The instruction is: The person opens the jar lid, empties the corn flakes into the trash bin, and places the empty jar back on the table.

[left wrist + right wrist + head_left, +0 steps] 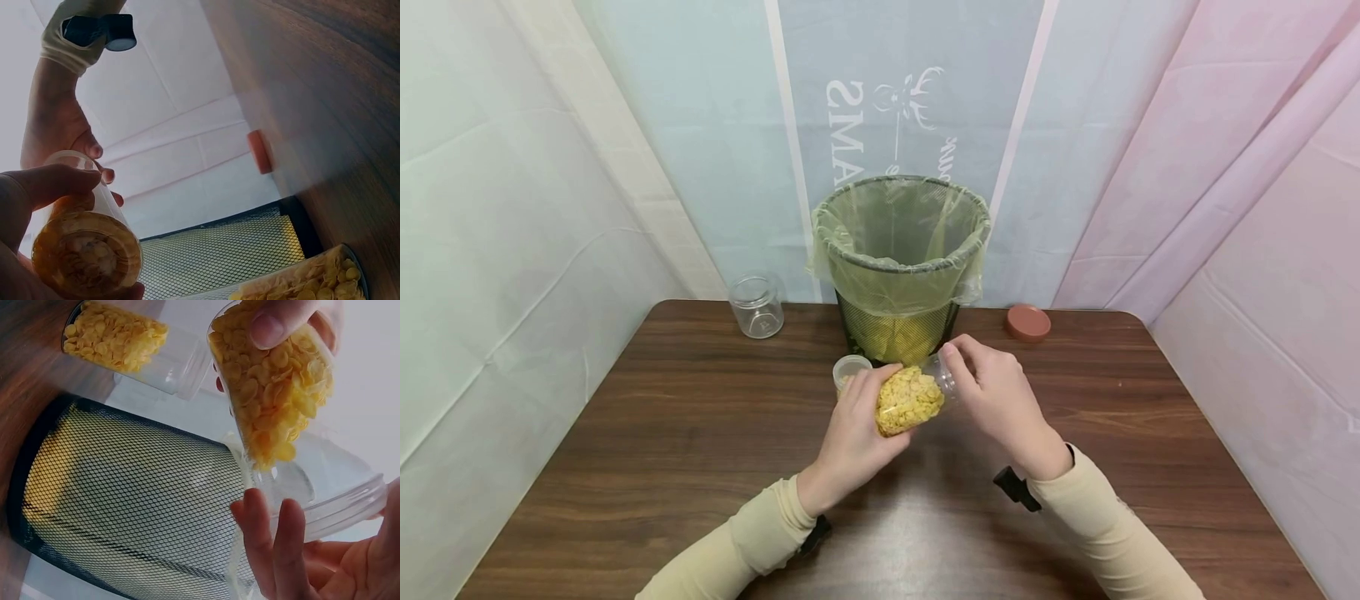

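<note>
My left hand (853, 437) grips a clear plastic jar (910, 402) partly filled with yellow flakes (269, 381), its thumb and fingers wrapped around the body. The jar is tilted, with its mouth toward my right hand (1000, 400). That hand has its thumb and fingers at the mouth end and holds it by the rim. In the left wrist view the jar's round base (87, 256) faces the camera. Just behind my left hand stands a second clear jar (852, 364), partly hidden; the right wrist view shows yellow flakes inside it too.
A black mesh wastebasket (901, 267) with a yellowish liner stands at the back middle, close beyond the jars. To its left is an empty clear jar (757, 308). A reddish lid (1028, 323) lies to its right on the dark wooden table (700, 433). Cloth screens surround the table.
</note>
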A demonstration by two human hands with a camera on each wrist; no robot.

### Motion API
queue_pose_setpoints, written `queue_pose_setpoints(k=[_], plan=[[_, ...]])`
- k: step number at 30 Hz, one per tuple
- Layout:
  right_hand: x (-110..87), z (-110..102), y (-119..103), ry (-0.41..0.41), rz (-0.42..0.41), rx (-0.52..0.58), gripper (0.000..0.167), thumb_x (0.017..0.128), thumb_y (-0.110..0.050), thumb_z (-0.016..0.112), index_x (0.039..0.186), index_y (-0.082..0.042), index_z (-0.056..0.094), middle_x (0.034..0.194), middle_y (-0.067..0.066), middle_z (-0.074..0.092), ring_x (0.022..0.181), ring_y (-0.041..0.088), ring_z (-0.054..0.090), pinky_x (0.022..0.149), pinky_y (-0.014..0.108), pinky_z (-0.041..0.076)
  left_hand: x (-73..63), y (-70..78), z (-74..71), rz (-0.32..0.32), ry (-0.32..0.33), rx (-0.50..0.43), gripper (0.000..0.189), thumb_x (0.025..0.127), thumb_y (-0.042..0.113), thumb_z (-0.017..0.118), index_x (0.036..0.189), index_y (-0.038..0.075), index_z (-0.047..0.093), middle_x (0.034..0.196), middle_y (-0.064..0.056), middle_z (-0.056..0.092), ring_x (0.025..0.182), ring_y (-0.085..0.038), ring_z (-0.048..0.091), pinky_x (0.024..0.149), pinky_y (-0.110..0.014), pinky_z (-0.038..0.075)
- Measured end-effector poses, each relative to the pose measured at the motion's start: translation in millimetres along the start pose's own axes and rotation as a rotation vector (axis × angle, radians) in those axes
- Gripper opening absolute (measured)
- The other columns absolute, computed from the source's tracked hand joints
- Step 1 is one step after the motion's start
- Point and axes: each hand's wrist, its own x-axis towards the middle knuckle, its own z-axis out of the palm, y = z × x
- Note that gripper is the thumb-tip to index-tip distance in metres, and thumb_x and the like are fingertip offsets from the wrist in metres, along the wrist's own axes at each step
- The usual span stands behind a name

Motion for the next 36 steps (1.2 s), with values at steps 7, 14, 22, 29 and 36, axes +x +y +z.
queue_pose_setpoints(k=[7, 14, 22, 29, 36], plan=[[-1.3, 5, 2, 0.149, -0.184, -0.045, 0.022, 0.094, -0.019, 0.049, 0.08, -0.011, 0.065, 0.062, -0.004, 0.055, 0.054, 0.01, 0.048, 0.052, 0.025, 0.042, 0.2, 0.6, -0.1, -0.011, -0.028, 0.005, 0.078, 0.054, 0.009, 0.08, 0.127, 0.009, 0.053, 0.111, -0.003, 0.057, 0.097, -0.019, 0.052, 0.085, -0.033, 0.046], [-2.6, 8, 9, 0.261, -0.31, -0.077, 0.022, 0.088, -0.017, 0.049, 0.077, -0.009, 0.067, 0.058, -0.003, 0.056, 0.049, 0.006, 0.047, 0.046, 0.024, 0.04, 3.8, 0.3, -3.6, -0.028, -0.055, -0.024, 0.078, 0.051, 0.01, 0.081, 0.125, 0.013, 0.057, 0.112, 0.001, 0.062, 0.095, -0.016, 0.052, 0.085, -0.032, 0.044], [-3.5, 7, 9, 0.303, -0.363, -0.072, 0.022, 0.086, -0.016, 0.047, 0.072, -0.012, 0.063, 0.052, -0.007, 0.046, 0.045, 0.003, 0.034, 0.042, 0.019, 0.031, 6.4, 0.7, -4.6, -0.049, -0.067, -0.037, 0.077, 0.049, 0.011, 0.083, 0.122, 0.015, 0.059, 0.11, 0.002, 0.065, 0.091, -0.013, 0.052, 0.079, -0.031, 0.045], [-3.4, 7, 10, 0.311, -0.364, -0.054, 0.021, 0.084, -0.014, 0.046, 0.072, -0.013, 0.064, 0.051, -0.007, 0.045, 0.044, 0.002, 0.033, 0.041, 0.017, 0.029, 9.4, 1.7, -6.6, -0.072, -0.083, -0.035, 0.076, 0.048, 0.012, 0.083, 0.121, 0.019, 0.06, 0.109, 0.004, 0.066, 0.09, -0.012, 0.051, 0.077, -0.03, 0.046], [-4.4, 5, 9, 0.311, -0.36, -0.042, 0.019, 0.084, -0.014, 0.047, 0.073, -0.013, 0.063, 0.05, -0.007, 0.044, 0.044, 0.002, 0.034, 0.04, 0.017, 0.03, 12.0, 2.6, -8.9, -0.09, -0.103, -0.043, 0.076, 0.048, 0.011, 0.083, 0.121, 0.02, 0.061, 0.11, 0.004, 0.066, 0.091, -0.012, 0.051, 0.077, -0.03, 0.046]])
